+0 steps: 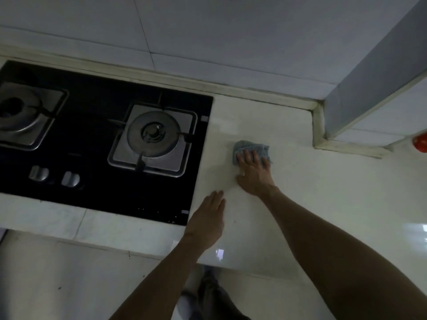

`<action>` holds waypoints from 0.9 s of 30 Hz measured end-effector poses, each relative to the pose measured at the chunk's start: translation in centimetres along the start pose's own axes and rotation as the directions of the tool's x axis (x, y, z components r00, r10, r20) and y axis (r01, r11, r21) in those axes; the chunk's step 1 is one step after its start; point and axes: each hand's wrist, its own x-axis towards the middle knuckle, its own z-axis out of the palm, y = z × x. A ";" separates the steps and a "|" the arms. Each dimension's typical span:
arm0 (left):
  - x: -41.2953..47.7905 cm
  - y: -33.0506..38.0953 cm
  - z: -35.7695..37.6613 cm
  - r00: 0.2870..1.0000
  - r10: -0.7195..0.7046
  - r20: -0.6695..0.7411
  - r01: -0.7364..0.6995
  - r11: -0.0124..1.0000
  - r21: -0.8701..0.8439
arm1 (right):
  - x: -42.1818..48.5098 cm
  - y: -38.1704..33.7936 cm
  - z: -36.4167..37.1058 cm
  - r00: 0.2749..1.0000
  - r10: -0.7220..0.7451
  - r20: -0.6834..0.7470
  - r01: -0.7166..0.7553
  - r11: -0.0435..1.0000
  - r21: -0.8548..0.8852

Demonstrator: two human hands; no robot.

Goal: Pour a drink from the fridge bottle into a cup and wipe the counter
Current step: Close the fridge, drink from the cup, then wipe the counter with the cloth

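A crumpled grey-blue cloth [245, 146] lies on the pale stone counter [323, 192], to the right of the hob. My right hand [254, 172] presses flat on the cloth, fingers spread over it and pointing away from me. My left hand [208, 218] rests palm-down on the counter nearer the front edge, fingers together, holding nothing. No bottle or cup is in view.
A black glass gas hob [97, 146] with two burners and two knobs fills the left of the counter. A tiled wall runs along the back, and a tiled column [369, 88] juts out at the right. A red object [421, 143] sits at the right edge.
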 end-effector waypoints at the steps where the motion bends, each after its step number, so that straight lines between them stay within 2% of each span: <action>1: 1.1 -0.2 -0.5 1.000 -0.012 -0.015 0.012 1.000 0.008 | 1.7 0.4 -0.7 1.000 0.005 -0.003 -0.005 1.000 0.002; 3: 2.8 -0.6 -1.5 0.996 -0.060 -0.059 0.059 0.998 -0.020 | 5.1 1.3 -1.8 1.000 0.012 -0.022 -0.012 1.000 -0.016; 8: 5.0 -0.6 -2.5 0.992 -0.119 0.041 0.118 0.992 0.038 | 12.1 2.6 -4.7 0.995 0.018 -0.094 -0.024 0.998 -0.063; 14: 5.2 -0.9 -3.0 0.991 -0.124 0.043 0.126 0.991 -0.049 | 16.9 1.1 -6.3 0.992 0.097 -0.075 -0.105 0.988 -0.111; 22: 4.6 -1.1 -3.5 0.996 -0.090 0.012 0.091 0.987 -0.133 | 19.7 -3.0 -6.5 0.999 -0.003 -0.046 0.000 0.998 -0.063; 27: 4.7 -1.1 -3.1 0.997 -0.076 -0.014 0.074 0.990 -0.119 | 20.0 -4.6 -6.4 0.996 -0.082 -0.021 0.078 0.988 -0.133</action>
